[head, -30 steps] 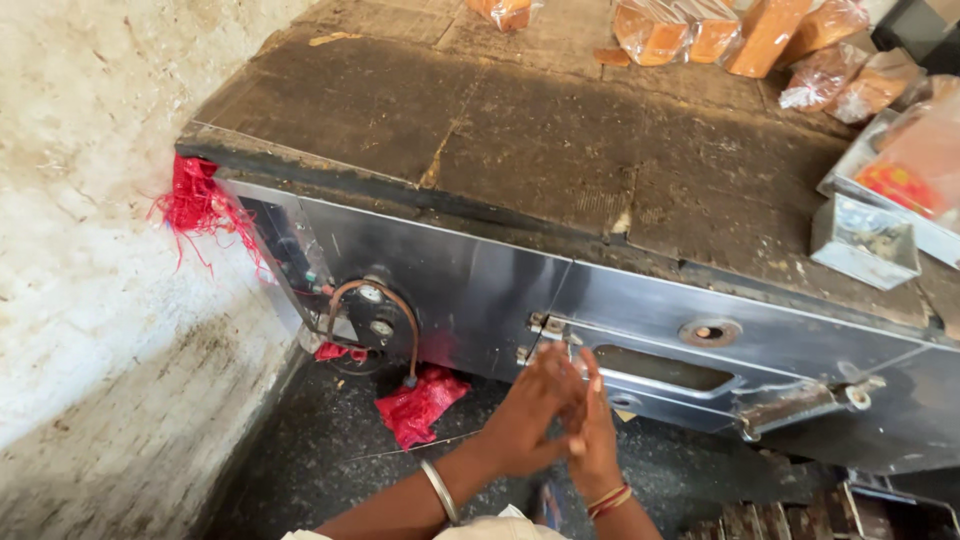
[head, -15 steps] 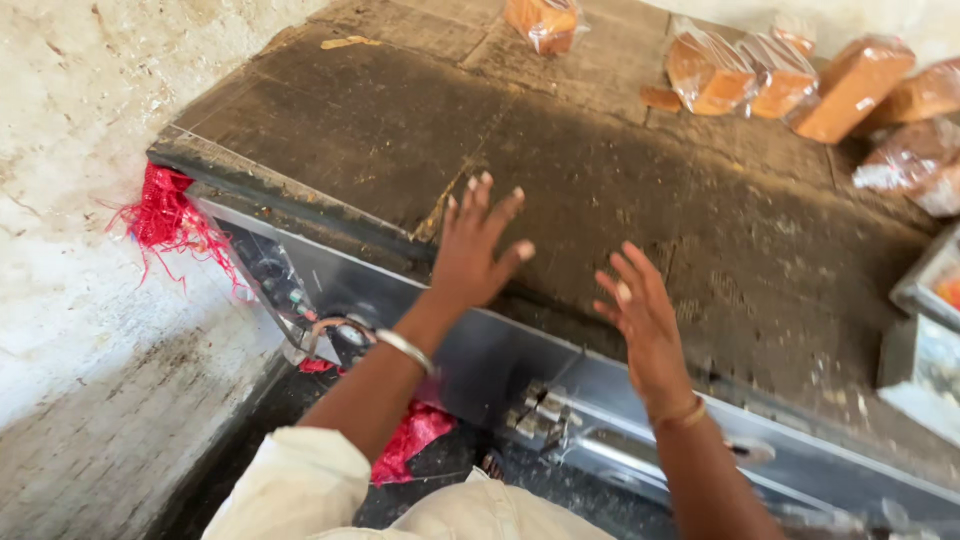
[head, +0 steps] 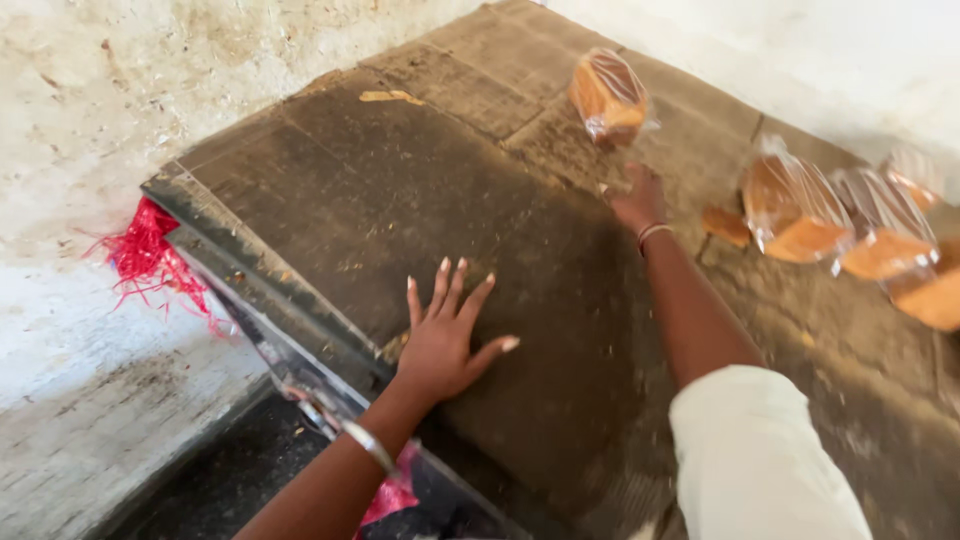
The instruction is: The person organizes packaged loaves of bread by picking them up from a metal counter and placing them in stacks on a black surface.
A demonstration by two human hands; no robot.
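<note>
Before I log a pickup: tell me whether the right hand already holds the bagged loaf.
No. The right hand is stretched toward the bagged loaf with a gap between them, nothing in its grip.

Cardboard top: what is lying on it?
On the cardboard top lie bagged bread loaves, a loose slice and crumbs. The left hand presses flat; the right hand reaches toward one loaf. Underneath is hidden.

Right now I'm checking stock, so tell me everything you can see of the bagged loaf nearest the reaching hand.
The bagged loaf is golden-brown bread sealed in clear, crinkled plastic. It sits apart from the other loaves, far back on the worn brown cardboard surface. The right hand reaches toward it, just short, not touching.
</note>
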